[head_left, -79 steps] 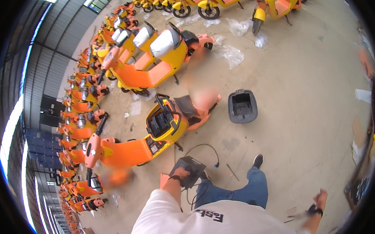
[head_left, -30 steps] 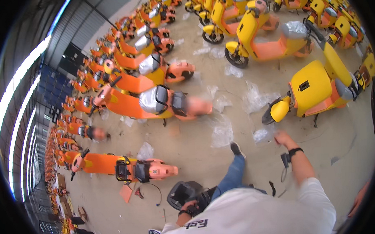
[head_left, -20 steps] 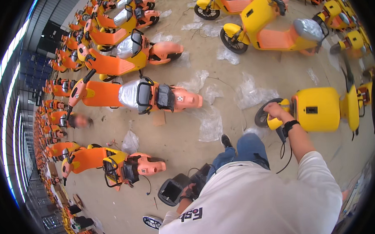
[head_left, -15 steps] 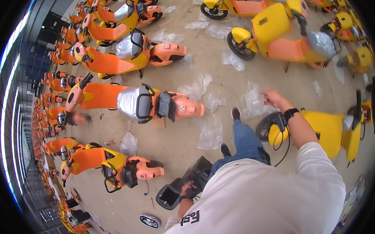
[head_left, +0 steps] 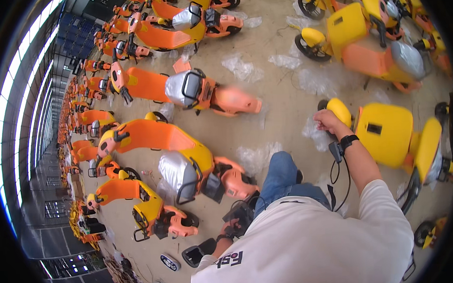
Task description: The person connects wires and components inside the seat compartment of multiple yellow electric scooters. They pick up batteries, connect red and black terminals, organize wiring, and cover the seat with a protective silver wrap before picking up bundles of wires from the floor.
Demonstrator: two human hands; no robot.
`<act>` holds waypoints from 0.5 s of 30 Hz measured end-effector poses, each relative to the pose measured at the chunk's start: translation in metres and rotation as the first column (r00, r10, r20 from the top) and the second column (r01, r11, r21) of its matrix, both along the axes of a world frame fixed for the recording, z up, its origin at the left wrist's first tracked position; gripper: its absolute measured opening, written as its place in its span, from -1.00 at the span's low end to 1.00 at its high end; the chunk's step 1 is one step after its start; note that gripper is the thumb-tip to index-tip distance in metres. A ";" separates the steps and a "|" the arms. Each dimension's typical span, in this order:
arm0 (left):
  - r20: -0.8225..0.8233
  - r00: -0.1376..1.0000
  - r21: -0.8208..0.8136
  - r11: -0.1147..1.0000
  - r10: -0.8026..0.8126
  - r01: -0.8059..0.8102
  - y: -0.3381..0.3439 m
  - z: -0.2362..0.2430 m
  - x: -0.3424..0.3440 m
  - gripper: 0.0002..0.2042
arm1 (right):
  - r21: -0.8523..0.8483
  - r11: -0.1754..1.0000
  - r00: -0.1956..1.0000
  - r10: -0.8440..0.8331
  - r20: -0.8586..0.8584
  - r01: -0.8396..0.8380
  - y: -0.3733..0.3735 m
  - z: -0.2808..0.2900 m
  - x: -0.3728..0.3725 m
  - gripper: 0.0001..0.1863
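Though half-hidden, box (head_left: 243, 214) in left hand (head_left: 231, 227)

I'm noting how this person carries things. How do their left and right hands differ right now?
The left hand holds a dark box; the right hand holds nothing that shows. The left hand is close to the body; the right hand is stretched ahead, appearing beside the yellow scooter. A small black device with a cable hangs by the right hand's wrist; none shows by the left hand's. Both wear a dark wristband.
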State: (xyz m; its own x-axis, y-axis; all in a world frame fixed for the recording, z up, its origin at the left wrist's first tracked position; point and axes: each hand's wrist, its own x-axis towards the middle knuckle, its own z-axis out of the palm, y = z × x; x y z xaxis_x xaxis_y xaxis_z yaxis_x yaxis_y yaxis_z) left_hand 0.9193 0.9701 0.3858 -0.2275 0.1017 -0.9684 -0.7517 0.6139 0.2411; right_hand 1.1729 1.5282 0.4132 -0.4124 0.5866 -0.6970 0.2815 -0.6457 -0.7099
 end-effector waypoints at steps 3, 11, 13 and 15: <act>0.028 0.984 -0.157 0.972 -0.174 0.176 0.115 0.021 -0.014 -0.79 | 0.028 0.999 0.999 0.045 0.023 -0.046 0.095 0.001 -0.024 -0.91; 0.032 0.998 0.041 0.998 -0.057 0.056 0.347 -0.046 -0.066 -0.79 | 0.033 0.993 0.993 0.115 0.034 -0.117 0.357 -0.034 -0.090 -0.86; 0.036 0.999 0.034 0.999 -0.013 0.012 0.401 -0.033 -0.073 -0.79 | 0.021 0.998 0.998 0.055 0.040 -0.056 0.405 -0.014 -0.112 -0.85; 0.041 0.999 0.040 0.999 0.029 -0.030 0.456 -0.028 -0.082 -0.79 | 0.026 0.997 0.995 0.067 0.072 -0.069 0.464 0.004 -0.134 -0.85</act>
State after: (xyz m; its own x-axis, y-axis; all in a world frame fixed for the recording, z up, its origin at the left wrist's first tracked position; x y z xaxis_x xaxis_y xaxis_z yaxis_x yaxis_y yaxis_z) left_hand 0.8371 1.4259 0.3581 -0.1919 0.1345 -0.9721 -0.7790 0.5816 0.2343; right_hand 1.0386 1.9921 0.4171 -0.4019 0.5787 -0.7096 0.3744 -0.6034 -0.7041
